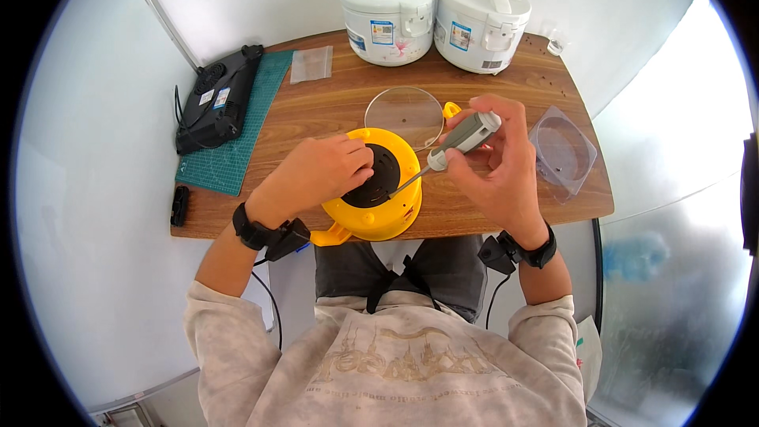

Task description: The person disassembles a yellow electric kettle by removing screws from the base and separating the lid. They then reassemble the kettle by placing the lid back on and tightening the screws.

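A yellow pot-like appliance [368, 223] stands bottom up at the table's near edge, its handle toward my left wrist. Set in its underside is a round black slotted base plate [386, 178]. My left hand [336, 166] rests over the plate's left part with curled, pressed-together fingers; whatever they pinch, if anything, is hidden. My right hand [506, 166] is closed round a grey-and-white screwdriver [466, 141]. The tool slants down to the left, its thin shaft reaching the right edge of the black plate. Behind the pot lies a round glass lid [403, 115].
Two white rice cookers [389, 20] stand at the back. At left, a black appliance [220, 99] with a cord lies on a green cutting mat [213, 170]. A clear plastic tray [563, 150] holding small bits sits at right. A clear bag [311, 65] lies near the mat.
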Demonstrator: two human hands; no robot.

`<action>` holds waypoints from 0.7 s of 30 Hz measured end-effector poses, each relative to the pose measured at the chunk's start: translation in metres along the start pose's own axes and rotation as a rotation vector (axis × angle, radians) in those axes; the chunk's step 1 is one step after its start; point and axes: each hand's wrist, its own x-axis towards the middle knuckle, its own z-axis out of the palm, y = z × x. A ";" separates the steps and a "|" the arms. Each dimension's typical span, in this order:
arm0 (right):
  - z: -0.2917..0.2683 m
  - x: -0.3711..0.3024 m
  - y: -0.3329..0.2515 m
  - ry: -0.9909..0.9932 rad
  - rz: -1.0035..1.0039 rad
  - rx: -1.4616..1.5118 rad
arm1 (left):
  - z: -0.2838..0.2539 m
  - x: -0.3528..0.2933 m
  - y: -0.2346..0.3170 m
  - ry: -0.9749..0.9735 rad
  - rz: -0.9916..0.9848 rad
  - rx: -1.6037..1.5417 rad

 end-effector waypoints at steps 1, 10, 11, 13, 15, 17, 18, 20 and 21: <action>0.000 0.000 0.000 0.001 0.005 0.009 | 0.001 -0.001 -0.002 0.029 0.026 -0.010; 0.001 0.001 0.000 0.001 0.005 0.013 | 0.003 -0.005 -0.008 0.002 0.055 -0.025; 0.001 0.001 0.000 0.000 0.003 0.015 | 0.002 -0.005 -0.008 -0.001 0.050 -0.028; 0.000 0.001 0.000 0.001 0.008 0.011 | 0.001 -0.006 -0.008 -0.004 0.041 -0.037; 0.000 0.001 0.000 0.000 0.008 0.010 | 0.001 -0.006 -0.009 -0.006 0.034 -0.048; 0.001 0.001 0.001 0.002 0.005 0.012 | 0.002 -0.006 -0.008 0.001 0.025 -0.053; 0.001 0.001 0.002 0.000 0.003 0.013 | 0.002 -0.006 -0.008 0.005 0.020 -0.056; 0.001 0.002 0.002 -0.002 -0.003 0.011 | 0.000 -0.005 -0.008 0.003 0.012 -0.085; 0.001 0.002 0.002 -0.001 -0.001 0.012 | -0.001 -0.004 -0.008 0.002 0.008 -0.100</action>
